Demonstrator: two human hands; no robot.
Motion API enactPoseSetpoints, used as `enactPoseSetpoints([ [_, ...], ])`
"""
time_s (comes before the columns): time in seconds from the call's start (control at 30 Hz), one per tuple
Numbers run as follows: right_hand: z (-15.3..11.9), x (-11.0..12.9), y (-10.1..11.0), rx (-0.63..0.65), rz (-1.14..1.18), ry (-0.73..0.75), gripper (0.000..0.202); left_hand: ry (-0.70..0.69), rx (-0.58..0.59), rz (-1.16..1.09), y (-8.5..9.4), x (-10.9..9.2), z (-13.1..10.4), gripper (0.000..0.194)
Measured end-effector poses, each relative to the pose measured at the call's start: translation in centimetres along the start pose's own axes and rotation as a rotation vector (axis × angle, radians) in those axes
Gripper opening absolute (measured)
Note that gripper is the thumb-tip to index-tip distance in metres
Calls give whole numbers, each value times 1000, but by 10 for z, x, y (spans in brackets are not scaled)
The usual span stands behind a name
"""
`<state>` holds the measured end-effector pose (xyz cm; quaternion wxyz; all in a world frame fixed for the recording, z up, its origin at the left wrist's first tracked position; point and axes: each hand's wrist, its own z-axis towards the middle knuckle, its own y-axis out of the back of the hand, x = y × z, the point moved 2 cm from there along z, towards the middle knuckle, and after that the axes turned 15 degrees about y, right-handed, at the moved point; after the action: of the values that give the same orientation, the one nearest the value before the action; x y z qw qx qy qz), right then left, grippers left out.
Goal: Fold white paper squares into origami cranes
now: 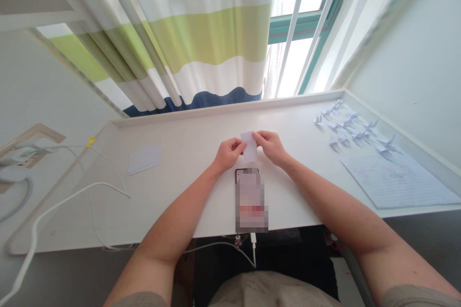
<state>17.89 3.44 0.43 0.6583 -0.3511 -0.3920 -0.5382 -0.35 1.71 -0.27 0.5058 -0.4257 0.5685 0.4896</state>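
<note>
A small white paper piece (249,149), taller than wide, is held upright between both hands above the white desk. My left hand (229,153) pinches its left edge between thumb and fingers. At the upper right edge, my right hand (271,146) grips the same paper, its fingers closed. Just below the paper lies a phone (250,201) with a blurred screen, near the desk's front edge. To the left, some flat white paper sheets (144,159) overlap on the desk. Several folded paper birds (355,129) stand at the back right.
The white desk (187,153) has a raised back rim. A written sheet (399,180) lies at the right. A charging cable (254,244) runs below the phone. White cables (36,225) cross the left side. A striped curtain (209,33) hangs behind, beside a window.
</note>
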Motion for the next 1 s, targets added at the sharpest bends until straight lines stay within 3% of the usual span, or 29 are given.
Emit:
enactPoseSetpoints([
  [0.6,0,6,0,10,-28,29,65,22,-3,73,-4,-6,-5,38],
  [0.8,1,0,-1,1,58,-13,68,30,-36,47,-6,-5,-5,39],
  [1.0,-3,-3,-8,164,-11,-22,71,40,-122,-11,-2,-5,-1,40],
])
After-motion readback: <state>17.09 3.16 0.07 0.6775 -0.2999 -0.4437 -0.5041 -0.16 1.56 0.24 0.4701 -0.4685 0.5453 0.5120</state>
